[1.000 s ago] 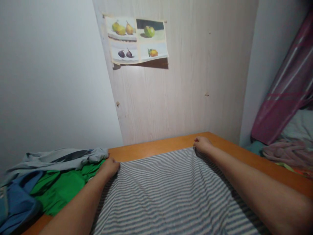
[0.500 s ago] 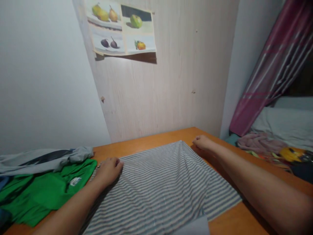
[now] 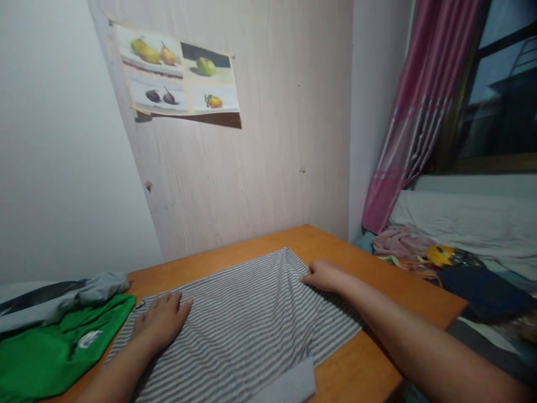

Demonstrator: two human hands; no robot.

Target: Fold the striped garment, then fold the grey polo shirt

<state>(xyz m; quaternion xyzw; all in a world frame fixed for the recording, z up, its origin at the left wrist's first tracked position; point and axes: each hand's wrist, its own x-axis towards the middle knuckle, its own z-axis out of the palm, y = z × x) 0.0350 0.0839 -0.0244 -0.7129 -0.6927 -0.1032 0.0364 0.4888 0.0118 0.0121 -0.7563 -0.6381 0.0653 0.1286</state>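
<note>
The right hand (image 3: 325, 275) curls its fingers at the right edge of a grey-and-white striped cloth garment (image 3: 235, 322); whether they pinch it cannot be told. The left hand (image 3: 161, 318), fingers loosely spread, rests palm down on its left side. The striped garment lies between and beneath them on an orange-brown wooden table (image 3: 403, 288), beside a bright green cloth garment (image 3: 46, 358).

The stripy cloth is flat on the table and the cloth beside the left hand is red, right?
Not quite: the cloth beside the left hand is green, as the head view shows. The stripy cloth does lie on the table.
</note>
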